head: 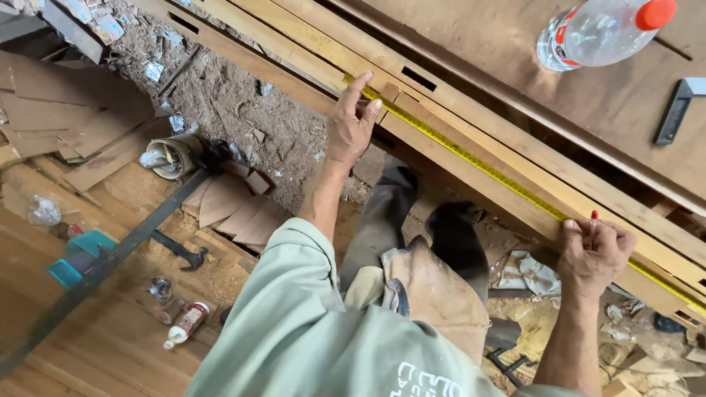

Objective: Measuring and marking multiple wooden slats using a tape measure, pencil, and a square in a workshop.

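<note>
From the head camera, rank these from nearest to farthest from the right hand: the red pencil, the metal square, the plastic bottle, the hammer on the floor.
Measured from the right hand:
1. Red pencil, held in that hand.
2. Metal square, on the bench above it, to the right.
3. Plastic bottle, top of the bench, farther up.
4. Hammer, on the floor far left.

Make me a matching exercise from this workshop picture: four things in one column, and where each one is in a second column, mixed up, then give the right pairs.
Things:
1. left hand
2. right hand
3. plastic bottle
4. hammer

Places:
A. lying on the floor near wood offcuts
B. pressing the yellow tape measure onto the wooden rail
C. on the brown board, top right
D. holding a red-tipped pencil at the tape

Pairs: 1-B, 2-D, 3-C, 4-A
</note>
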